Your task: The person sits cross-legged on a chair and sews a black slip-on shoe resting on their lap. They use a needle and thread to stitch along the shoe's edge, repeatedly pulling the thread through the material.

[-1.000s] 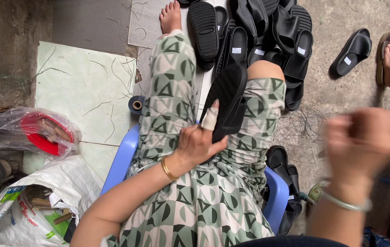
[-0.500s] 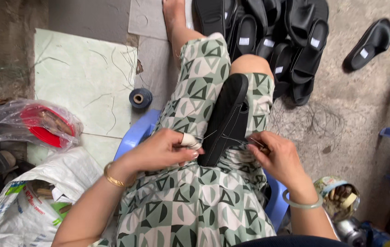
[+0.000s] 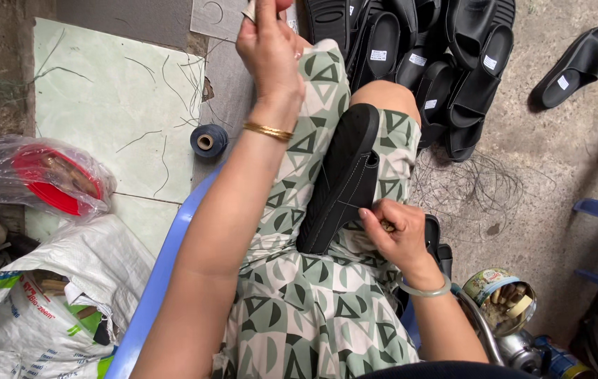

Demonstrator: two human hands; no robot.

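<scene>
The right hand (image 3: 397, 235) pinches something small beside the black sandal (image 3: 344, 179) on the lap. The left hand (image 3: 269, 43) is lifted high, fingers closed; what it grips I cannot tell. Left of it sits a blue thread spool (image 3: 208, 140); more black sandals with white labels (image 3: 439, 63) pile ahead.

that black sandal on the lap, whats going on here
A seated person is hand-stitching a black sandal that lies across their lap. The right hand presses against its edge near the stitch line, pinching something small. The left hand is raised high and away, as if drawing thread taut, though no thread shows. A pile of black sandals lies ahead, and a dark thread spool sits on the floor.
</scene>
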